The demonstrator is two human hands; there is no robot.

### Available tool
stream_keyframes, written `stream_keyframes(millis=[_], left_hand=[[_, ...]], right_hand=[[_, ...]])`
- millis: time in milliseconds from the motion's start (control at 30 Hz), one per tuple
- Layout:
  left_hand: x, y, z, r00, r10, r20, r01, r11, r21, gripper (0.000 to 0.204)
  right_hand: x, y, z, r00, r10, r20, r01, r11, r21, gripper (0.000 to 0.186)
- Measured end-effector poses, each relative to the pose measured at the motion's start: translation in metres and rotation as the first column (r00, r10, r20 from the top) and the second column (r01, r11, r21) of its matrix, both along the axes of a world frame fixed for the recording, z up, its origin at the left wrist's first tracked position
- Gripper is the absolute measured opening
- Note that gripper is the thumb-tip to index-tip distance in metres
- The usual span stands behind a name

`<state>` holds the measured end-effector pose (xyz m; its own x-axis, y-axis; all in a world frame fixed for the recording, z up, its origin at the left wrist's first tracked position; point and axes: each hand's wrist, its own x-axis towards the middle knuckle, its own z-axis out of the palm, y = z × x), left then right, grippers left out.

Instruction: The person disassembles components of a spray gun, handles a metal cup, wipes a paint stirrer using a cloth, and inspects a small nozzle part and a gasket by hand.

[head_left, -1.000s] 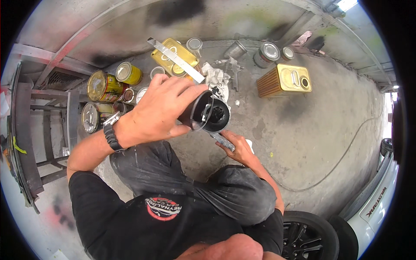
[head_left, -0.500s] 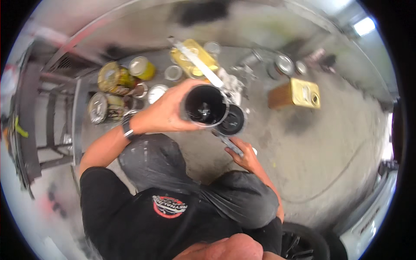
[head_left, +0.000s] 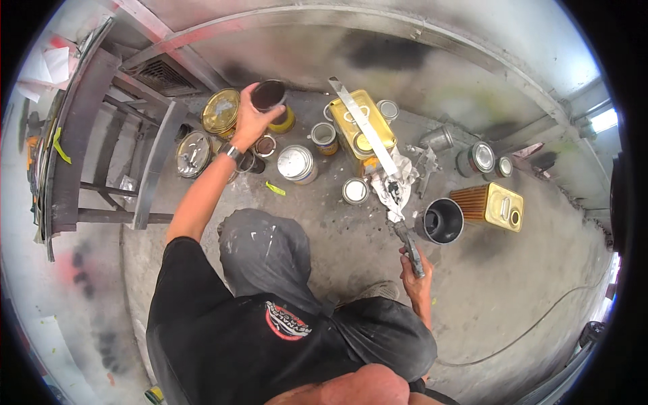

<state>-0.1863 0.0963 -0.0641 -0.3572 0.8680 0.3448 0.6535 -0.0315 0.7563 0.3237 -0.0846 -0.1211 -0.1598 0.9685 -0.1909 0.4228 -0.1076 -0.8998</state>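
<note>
At the far left my left hand [head_left: 248, 127] is closed around a dark-coated mixing cup [head_left: 268, 96]. The cup is over a yellow can [head_left: 283, 123]; whether it rests on the lid I cannot tell. My right hand [head_left: 417, 277] grips the grey metal handle of a spray gun [head_left: 409, 251] in front of my right knee. The gun's open cup [head_left: 443, 221] is dark inside, with black liquid at the bottom. Just beyond the gun, a paint-stained white rag [head_left: 397, 185] lies on the floor.
Several paint cans, one with a white lid [head_left: 295, 163], stand at the left and middle. A long flat metal strip [head_left: 364, 125] lies across a yellow rectangular tin [head_left: 351, 104]. Another rectangular tin [head_left: 503, 207] lies right. A grey wooden frame [head_left: 152, 162] stands left; a hose [head_left: 520, 341] crosses the floor.
My left hand has carried the mixing cup from above the spray gun's cup away to the far left, over the yellow can. My right hand and the gun are lower and further right in view.
</note>
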Motion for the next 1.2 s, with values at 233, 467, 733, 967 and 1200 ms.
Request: stream_keyframes(millis=[233, 467, 733, 967, 1200], left_hand=[[-0.051, 0.043, -0.071, 0.931, 0.363, 0.043, -0.364, 0.931, 0.02, 0.093], [-0.044, 0.026, -0.054, 0.921, 0.366, -0.135, -0.371, 0.928, -0.017, 0.116], [0.022, -0.022, 0.0, 0.917, 0.144, -0.372, -0.111, 0.988, 0.106, 0.085], [0.092, -0.03, 0.008, 0.865, -0.501, -0.007, 0.487, 0.844, -0.226, 0.044], [0.132, -0.045, -0.019, 0.711, -0.703, -0.009, 0.637, 0.65, -0.414, 0.037]], right_hand=[[0.0, -0.011, 0.007, 0.999, -0.023, 0.036, 0.023, 1.0, -0.011, 0.04], [-0.007, -0.011, 0.018, 0.999, -0.039, 0.038, 0.04, 0.999, -0.029, 0.04], [-0.008, -0.009, 0.007, 0.999, -0.051, 0.01, 0.05, 0.998, 0.041, 0.04], [-0.013, -0.007, 0.01, 0.998, -0.057, 0.007, 0.057, 0.998, 0.012, 0.04], [-0.008, -0.012, 0.008, 0.992, -0.112, -0.051, 0.115, 0.991, 0.067, 0.041]])
